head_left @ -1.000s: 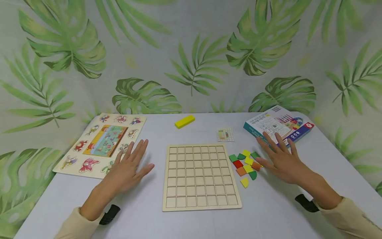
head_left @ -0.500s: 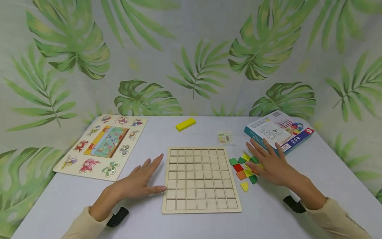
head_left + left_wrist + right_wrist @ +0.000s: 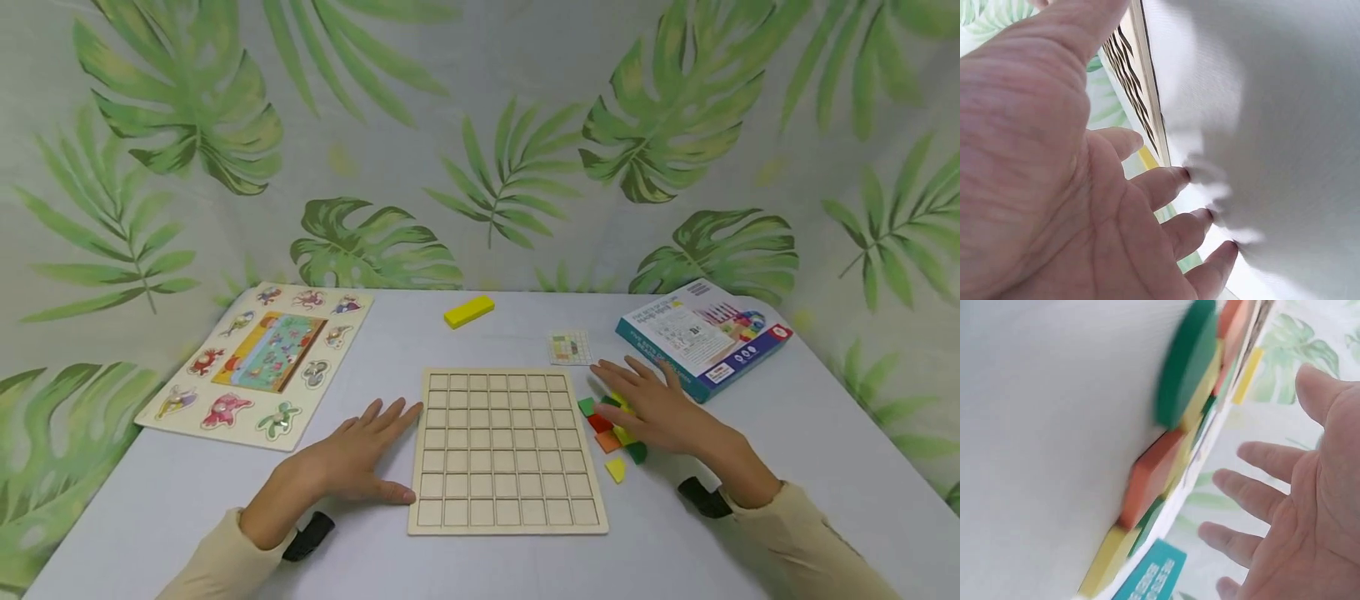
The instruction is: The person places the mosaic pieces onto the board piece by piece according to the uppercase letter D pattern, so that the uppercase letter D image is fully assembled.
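A square wooden grid board (image 3: 506, 530) lies flat in the middle of the white table. Beside its left edge is my left hand (image 3: 352, 454), fingers spread; in the left wrist view the fingertips touch the tablecloth. The thumb and index tip are at the board's edge. My right hand (image 3: 660, 412) hovers with loosely extended fingers over a cluster of coloured tiles right of the board, hiding some. Among those showing are an orange tile (image 3: 607, 442), a yellow tile (image 3: 616, 470) and a dark green tile (image 3: 1188, 359). Neither hand holds anything.
A small printed pattern card (image 3: 570, 348) lies behind the tiles, and a yellow block (image 3: 469, 312) sits further back. At left is an animal puzzle board (image 3: 180, 425); at right, a teal-sided box (image 3: 705, 337). A leaf-patterned cloth (image 3: 375, 125) hangs behind the table.
My left hand has moved right and down to the grid board's left edge. My right hand has moved left, over the tiles. The tiles and the board look unmoved.
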Motion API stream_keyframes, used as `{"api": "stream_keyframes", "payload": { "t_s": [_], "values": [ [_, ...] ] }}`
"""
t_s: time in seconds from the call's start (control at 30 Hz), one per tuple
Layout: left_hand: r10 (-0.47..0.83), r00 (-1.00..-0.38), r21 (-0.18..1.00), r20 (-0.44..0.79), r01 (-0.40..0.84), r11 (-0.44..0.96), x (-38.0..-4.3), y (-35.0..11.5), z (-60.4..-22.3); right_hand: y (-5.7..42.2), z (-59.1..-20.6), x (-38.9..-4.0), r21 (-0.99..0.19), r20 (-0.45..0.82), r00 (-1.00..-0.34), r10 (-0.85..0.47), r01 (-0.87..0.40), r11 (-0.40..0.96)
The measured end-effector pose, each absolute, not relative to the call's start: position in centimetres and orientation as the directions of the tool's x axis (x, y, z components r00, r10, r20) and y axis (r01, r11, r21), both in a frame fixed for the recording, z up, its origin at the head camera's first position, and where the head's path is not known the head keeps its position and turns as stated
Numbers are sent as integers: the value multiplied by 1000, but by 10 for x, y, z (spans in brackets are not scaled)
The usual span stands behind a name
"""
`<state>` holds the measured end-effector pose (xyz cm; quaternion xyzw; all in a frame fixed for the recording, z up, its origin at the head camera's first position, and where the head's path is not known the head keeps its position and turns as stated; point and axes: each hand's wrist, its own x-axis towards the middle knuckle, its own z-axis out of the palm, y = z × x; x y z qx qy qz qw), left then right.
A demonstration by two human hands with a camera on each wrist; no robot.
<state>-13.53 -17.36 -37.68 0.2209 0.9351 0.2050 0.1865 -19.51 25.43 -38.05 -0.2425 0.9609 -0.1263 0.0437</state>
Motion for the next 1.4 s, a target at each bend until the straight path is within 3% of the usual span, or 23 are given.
{"api": "stream_keyframes", "payload": {
  "t_s": [0.27, 0.83, 1.4],
  "values": [
    [484, -836, 411, -259, 358, 838, -135, -167, -369, 241, -377, -205, -390, 40, -807, -590, -556, 734],
    [448, -855, 370, -262, 340, 865, -133, -165, -370, 234, -376, -212, -360, -13, -827, -562, -521, 774],
    [471, -828, 418, -305, 328, 847, -130, -164, -371, 235, -378, -206, -437, -53, -876, -479, -411, 800]
  ]
}}
